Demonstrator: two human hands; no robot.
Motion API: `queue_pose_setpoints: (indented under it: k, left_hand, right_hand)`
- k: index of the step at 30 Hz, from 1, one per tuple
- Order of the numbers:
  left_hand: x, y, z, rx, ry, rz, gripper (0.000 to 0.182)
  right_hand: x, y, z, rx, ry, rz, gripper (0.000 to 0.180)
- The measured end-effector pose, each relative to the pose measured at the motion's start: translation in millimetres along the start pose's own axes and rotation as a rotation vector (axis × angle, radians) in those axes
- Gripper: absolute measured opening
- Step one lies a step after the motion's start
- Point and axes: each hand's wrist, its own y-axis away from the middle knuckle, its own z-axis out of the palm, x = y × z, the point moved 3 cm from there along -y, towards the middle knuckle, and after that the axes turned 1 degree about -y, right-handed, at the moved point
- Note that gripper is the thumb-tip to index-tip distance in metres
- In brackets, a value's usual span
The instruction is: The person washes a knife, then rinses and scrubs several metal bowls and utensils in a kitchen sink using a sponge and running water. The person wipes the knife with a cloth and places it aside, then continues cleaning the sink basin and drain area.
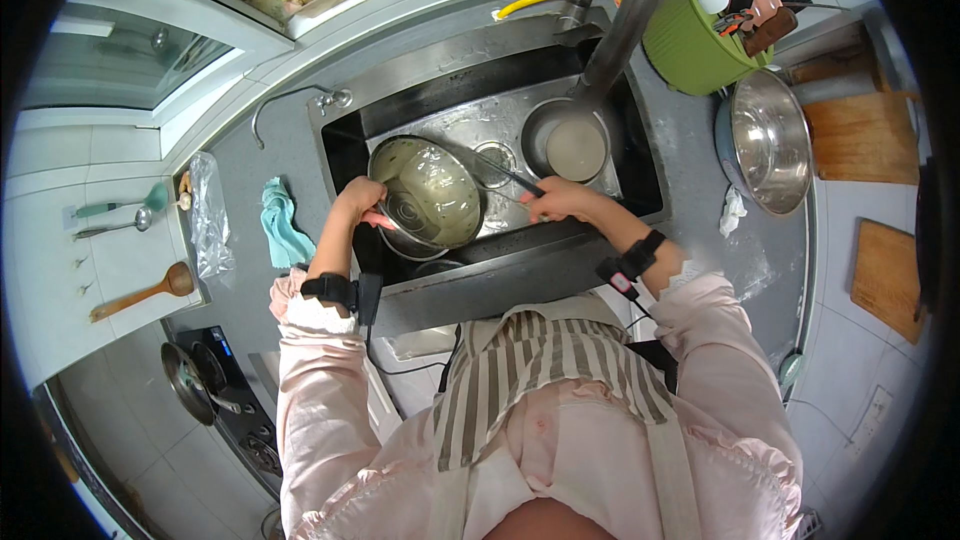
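Observation:
Over the left part of the steel sink, my left hand grips the rim of a round pan holding cloudy liquid with green bits. The pan is tilted, and another metal vessel shows partly beneath it. My right hand is closed around the dark handle of a utensil that reaches towards the pan; its far end is hard to make out. Beyond my right hand, a round metal bowl with pale cloudy contents stands on the sink floor, near the drain.
A dark faucet arches over the sink's right side. A small tap and a teal cloth lie left. At right stand a green utensil holder, a steel basin and crumpled white tissue.

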Motion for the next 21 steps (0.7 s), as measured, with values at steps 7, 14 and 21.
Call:
queue_pose_setpoints:
  k: [7,14,21]
  left_hand:
    - [44,-16,7,-0.062,-0.540,-0.005,0.023]
    - [109,17,40,0.045,-0.751,-0.043,0.024]
    - [148,39,81,0.335,-0.870,0.199,0.034]
  right_hand:
    - [32,50,-52,0.157,0.051,-0.006,0.031]
    - [48,82,-71,0.190,0.018,-0.053,0.028]
    - [65,105,-85,0.246,-0.046,-0.086,0.029]
